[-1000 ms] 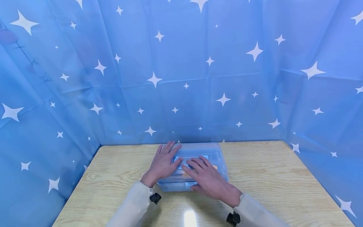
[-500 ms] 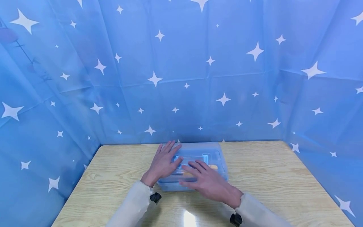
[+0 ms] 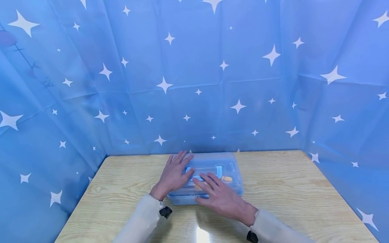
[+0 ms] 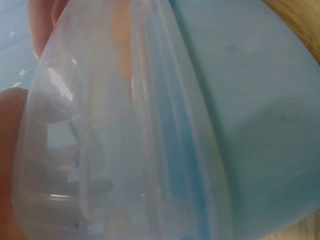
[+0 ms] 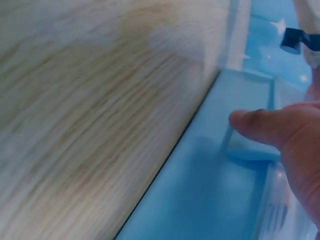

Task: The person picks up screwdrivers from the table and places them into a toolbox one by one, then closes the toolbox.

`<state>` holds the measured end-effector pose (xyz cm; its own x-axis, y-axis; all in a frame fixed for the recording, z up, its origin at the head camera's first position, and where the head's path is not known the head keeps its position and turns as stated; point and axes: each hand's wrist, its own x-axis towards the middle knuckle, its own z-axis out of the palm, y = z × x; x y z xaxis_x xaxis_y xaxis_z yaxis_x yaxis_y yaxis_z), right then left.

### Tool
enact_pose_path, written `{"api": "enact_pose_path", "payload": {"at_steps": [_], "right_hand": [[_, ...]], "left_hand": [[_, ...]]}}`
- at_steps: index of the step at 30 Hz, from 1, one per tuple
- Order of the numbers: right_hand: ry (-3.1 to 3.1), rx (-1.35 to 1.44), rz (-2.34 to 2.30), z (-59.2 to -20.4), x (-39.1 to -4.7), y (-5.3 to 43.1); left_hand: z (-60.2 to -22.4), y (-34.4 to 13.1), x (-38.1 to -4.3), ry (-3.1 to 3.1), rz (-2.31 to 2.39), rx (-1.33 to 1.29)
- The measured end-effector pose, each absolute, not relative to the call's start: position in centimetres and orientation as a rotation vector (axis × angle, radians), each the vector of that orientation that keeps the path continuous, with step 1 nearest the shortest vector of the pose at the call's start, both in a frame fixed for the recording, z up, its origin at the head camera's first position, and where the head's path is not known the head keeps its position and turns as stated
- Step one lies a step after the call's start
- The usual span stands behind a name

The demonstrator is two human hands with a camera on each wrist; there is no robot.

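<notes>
A plastic storage box (image 3: 233, 162) with a translucent lid and pale blue base lies on the table. My left hand (image 3: 172, 173) rests on the left part of its lid, fingers spread. My right hand (image 3: 223, 199) is over the front right part, fingers stretched across the lid. In the right wrist view, the right thumb (image 5: 265, 126) lies straight at a pale blue latch (image 5: 250, 145) on the box front. A blue carrying handle (image 3: 219, 171) is on the lid. Orange items (image 3: 227, 179) show through it; their kind is unclear. The left wrist view shows the lid (image 4: 115, 150) up close.
The wooden table (image 3: 282, 189) extends on both sides of the box. A blue curtain (image 3: 194, 111) with white stars hangs behind the table and along its sides. Black wrist cameras (image 3: 165, 212) are strapped at both sleeves.
My right hand has drawn back slightly toward the front of the box, and its thumb has moved left along the front edge. The left hand and the box stay in place.
</notes>
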<state>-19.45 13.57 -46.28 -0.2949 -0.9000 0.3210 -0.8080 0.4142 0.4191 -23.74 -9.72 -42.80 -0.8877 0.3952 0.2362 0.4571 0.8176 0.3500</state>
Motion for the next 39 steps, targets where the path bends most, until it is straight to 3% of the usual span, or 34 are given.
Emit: {"api": "enact_pose_path", "payload": {"at_steps": [20,39], "right_hand": [[-2.117,1.353,-0.436,-47.2,-19.2,13.4],[-2.133,1.381,-0.271,-46.9,-19.0,13.2]], "left_hand": [[-43.0,-9.6,-23.7,-2.844,-0.613,-0.655],[-43.0,-9.7,-23.7,-2.819,-0.652,-0.656]]}}
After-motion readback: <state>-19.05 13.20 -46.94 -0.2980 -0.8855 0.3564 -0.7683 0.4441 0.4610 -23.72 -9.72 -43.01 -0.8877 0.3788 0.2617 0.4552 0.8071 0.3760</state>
